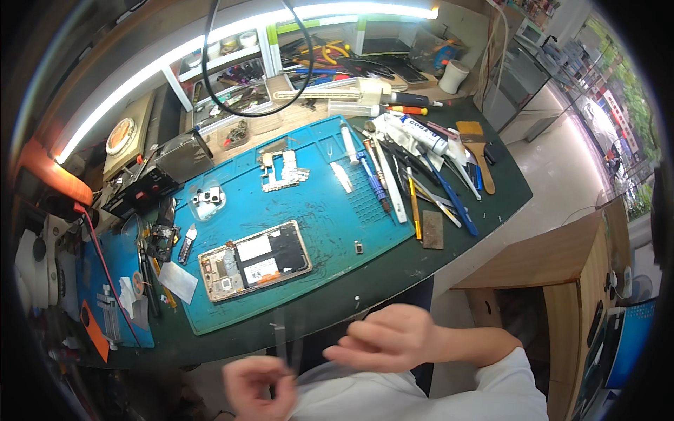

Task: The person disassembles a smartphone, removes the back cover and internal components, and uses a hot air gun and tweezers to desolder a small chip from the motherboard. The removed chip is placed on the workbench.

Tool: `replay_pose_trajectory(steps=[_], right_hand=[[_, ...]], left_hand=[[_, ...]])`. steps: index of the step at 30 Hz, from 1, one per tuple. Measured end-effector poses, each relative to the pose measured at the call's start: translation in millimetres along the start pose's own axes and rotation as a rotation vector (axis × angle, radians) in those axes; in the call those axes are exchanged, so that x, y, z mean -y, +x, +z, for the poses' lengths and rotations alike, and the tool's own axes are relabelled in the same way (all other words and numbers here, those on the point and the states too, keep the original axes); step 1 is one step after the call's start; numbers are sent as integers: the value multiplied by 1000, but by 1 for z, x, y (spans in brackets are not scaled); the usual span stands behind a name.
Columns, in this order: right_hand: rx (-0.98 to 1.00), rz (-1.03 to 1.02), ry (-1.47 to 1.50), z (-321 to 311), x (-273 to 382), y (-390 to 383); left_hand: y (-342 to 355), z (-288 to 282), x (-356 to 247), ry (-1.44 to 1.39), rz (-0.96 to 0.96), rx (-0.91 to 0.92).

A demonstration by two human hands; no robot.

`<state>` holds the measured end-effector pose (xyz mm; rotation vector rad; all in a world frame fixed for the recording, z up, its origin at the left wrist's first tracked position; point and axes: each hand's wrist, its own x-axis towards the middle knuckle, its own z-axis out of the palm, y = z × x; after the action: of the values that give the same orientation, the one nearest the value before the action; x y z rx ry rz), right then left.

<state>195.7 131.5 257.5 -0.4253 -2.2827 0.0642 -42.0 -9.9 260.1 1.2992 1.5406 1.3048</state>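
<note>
My left hand [258, 387] is low in front of the bench edge, fingers curled in a pinch. A thin see-through strip [298, 344], smeared by motion, rises beside its fingertips and seems held there. To its right, my right hand [386, 339] is closed, fingers bent toward the left hand; anything inside it is hidden. Beyond them an opened phone [289, 250] lies on the blue work mat [337, 265], its black and white inside facing up. Farther back on the mat are a phone circuit board [284, 172] and a camera module [208, 198] on a small clear dish.
On the right, tweezers, a blue pry tool [456, 198], a brush [475, 144] and a white glue tube [425, 133] crowd together. A small square part [359, 248] lies near the mat's front. At left are a utility knife [187, 244] and a white paper [177, 282]. A black cable loop [205, 67] hangs above.
</note>
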Motion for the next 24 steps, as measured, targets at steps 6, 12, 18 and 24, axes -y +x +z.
replay_pose_trajectory(steps=[6, 12, 18, 24], right_hand=[[-148, 214, -102, 0, -12, -20], [-117, 509, 193, -33, -49, -27], [19, 498, 386, -26, -71, -18], [-6, 563, 331, -17, -71, -21]], left_hand=[[34, 88, 0, -98, 181, 348], [109, 97, -9, 697, 546, 163], [118, 100, -4, 881, 474, 227], [117, 102, -3, 947, 453, 261]])
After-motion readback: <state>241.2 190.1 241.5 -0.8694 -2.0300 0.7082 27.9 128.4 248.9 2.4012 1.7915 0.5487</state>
